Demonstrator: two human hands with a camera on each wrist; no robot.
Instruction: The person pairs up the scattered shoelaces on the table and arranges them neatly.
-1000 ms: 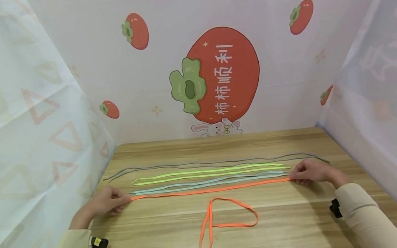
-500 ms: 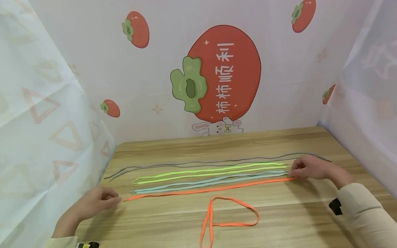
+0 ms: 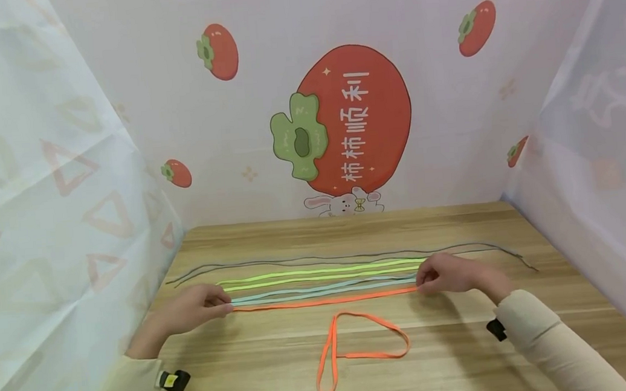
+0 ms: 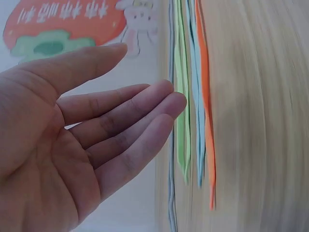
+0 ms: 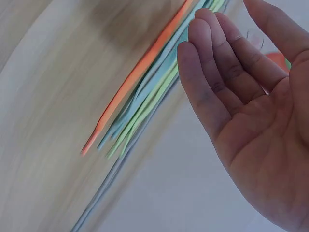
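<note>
A straight orange shoelace (image 3: 320, 303) lies across the wooden table, nearest me in a set of flat laces. Behind it run two light blue shoelaces (image 3: 320, 291), then two yellow-green shoelaces (image 3: 318, 274). My left hand (image 3: 192, 310) is over their left ends; in its wrist view the thumb stands apart from loosely bent fingers (image 4: 140, 145), which hold nothing. Over the right ends hovers my right hand (image 3: 451, 272). Its wrist view shows relaxed fingers (image 5: 231, 72) with nothing gripped. Contact with the laces is unclear. A second orange shoelace (image 3: 375, 355) lies looped in front.
Thin grey shoelaces (image 3: 317, 258) stretch along the back of the set, longer than the others. The wooden table (image 3: 249, 369) meets a white printed cloth backdrop (image 3: 414, 6) behind. Cloth walls (image 3: 34, 178) stand at both sides.
Both hands have let go of the straight orange lace's ends. The left drew away leftward, then came back right. The right has moved left over the lace ends. The looped lace stays put.
</note>
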